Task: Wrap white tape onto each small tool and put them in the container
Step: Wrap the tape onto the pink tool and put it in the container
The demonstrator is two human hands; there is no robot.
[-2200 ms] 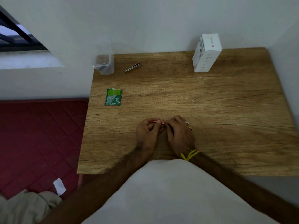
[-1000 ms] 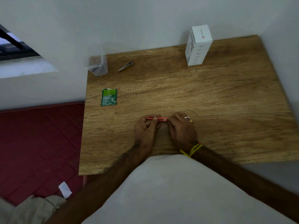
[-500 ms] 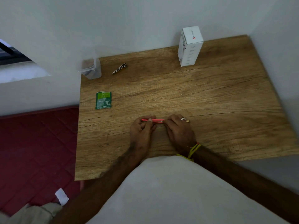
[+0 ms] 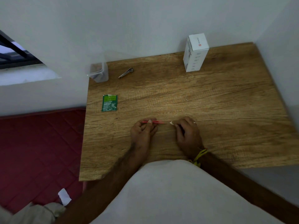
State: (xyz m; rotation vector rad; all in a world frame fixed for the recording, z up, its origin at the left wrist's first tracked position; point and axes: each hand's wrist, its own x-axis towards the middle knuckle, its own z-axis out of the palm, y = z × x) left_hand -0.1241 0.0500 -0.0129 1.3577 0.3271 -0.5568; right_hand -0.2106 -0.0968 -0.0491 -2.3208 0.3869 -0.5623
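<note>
1. Between the two hands, over the near middle of the table point(image 4: 210, 97), a thin red tool point(image 4: 154, 121) lies level, pointing left to right.
2. The left hand point(image 4: 142, 131) pinches the tool's left part between thumb and curled fingers, with a short red end sticking out past them to the left.
3. The right hand point(image 4: 187, 135) has its fingers curled, and its fingertips pinch a small bit of white tape point(image 4: 171, 123).
4. The tape sits just beside the tool's right tip; whether they touch is too small to tell.
5. The hands are apart, with the bare right part of the tool spanning the gap.
6. A yellow band point(image 4: 199, 156) circles the right wrist, and a ring point(image 4: 194, 122) shows on that hand.
7. Far ahead and left of the left hand, a clear container point(image 4: 98, 72) stands at the table's back left corner, against the wall.
8. Just right of the container lies a small metal clipper point(image 4: 126, 73).
9. Nearer, ahead and left of the left hand, lies a green sachet point(image 4: 109, 102).
10. Far ahead of the right hand, a white box point(image 4: 195, 53) stands upright by the wall.
11. Left of the table, a red mattress point(image 4: 37, 151) lies lower down.
</note>
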